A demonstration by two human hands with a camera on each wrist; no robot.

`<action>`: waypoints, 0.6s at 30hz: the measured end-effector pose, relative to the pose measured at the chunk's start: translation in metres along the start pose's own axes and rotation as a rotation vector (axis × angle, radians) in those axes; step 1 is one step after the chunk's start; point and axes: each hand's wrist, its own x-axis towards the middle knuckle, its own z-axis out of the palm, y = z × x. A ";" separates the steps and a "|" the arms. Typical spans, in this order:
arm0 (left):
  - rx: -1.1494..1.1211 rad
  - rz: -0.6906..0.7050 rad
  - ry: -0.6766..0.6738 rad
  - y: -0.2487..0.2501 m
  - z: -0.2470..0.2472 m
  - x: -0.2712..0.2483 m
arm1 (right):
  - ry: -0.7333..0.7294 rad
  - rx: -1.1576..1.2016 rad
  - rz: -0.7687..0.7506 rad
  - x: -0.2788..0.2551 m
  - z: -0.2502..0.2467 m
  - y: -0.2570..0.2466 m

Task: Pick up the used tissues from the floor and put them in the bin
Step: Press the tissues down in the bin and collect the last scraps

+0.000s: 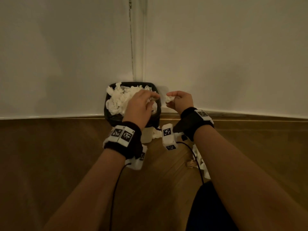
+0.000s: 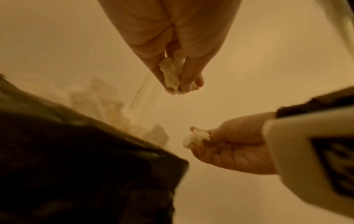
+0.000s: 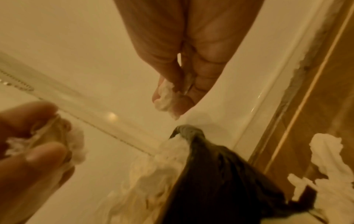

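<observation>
over the bin (image 1: 108, 104) rim, both hands pinching tissues, walls close behind

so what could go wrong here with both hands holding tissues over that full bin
1. The bin is already heaped with tissues up to its rim, so new ones may roll off onto the floor.
2. The right hand holds its tissue beside the bin's edge, not over it; released there, it would likely miss.
3. The wrist cable trails over tissues still on the floor and could drag them about.
</observation>
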 end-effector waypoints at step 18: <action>0.247 -0.306 -0.128 -0.081 -0.028 -0.018 | -0.351 -1.036 -0.201 -0.030 0.087 -0.014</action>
